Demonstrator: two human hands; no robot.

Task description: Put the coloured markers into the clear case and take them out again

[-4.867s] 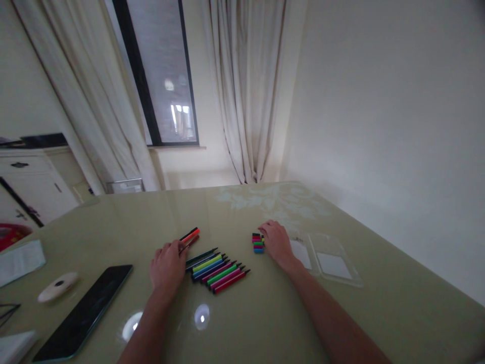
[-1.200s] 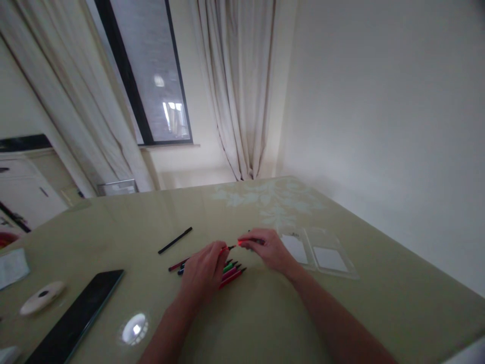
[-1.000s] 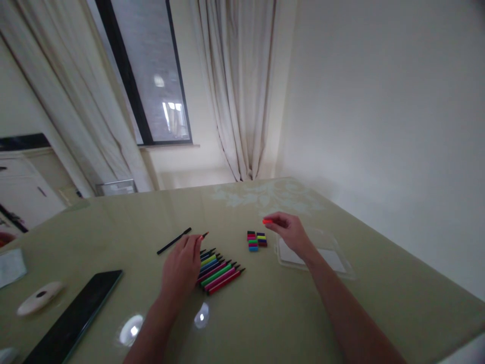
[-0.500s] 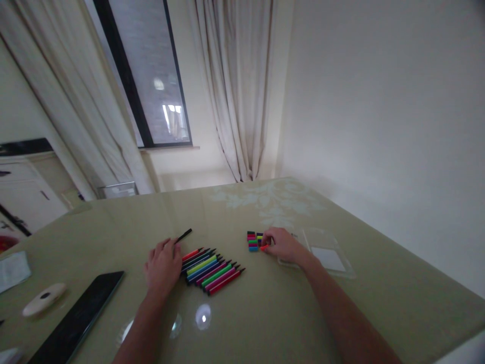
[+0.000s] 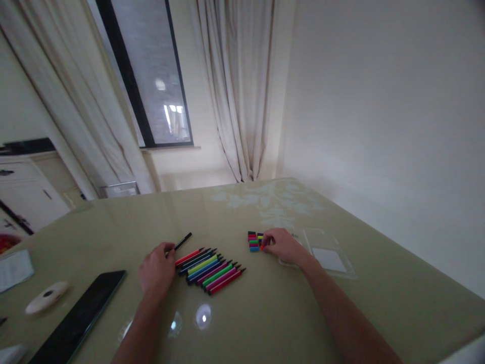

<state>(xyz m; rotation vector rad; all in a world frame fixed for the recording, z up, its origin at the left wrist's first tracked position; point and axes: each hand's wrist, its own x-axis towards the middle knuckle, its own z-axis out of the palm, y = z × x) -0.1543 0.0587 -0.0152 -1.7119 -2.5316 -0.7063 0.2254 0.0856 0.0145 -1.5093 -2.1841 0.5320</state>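
My left hand (image 5: 156, 270) is closed on a slim black felt-tip pen (image 5: 184, 241) that points away to the right. Beside it, several uncapped coloured felt-tip pens (image 5: 212, 273) lie in a slanting row, tips to the upper right. My right hand (image 5: 282, 243) pinches a small orange-red pen cap (image 5: 262, 248) at the table. Just left of those fingers, several coloured pen caps (image 5: 253, 242) are lined up in short columns, partly covered by the hand. Under and beyond my right wrist lies a clear plastic case (image 5: 346, 270) with a white insert (image 5: 328, 259).
On the left of the greenish table (image 5: 265, 323) lie a black tablet-like slab (image 5: 81, 316), a white oval object (image 5: 47, 297) and a pale folded cloth or tissue (image 5: 15, 270). A wall (image 5: 397, 151) runs along the right side; curtains (image 5: 242, 91) hang behind.
My left hand has shifted slightly left and curled around the black pen, uncovering more of the row's left end. My right hand stays almost still at the caps.
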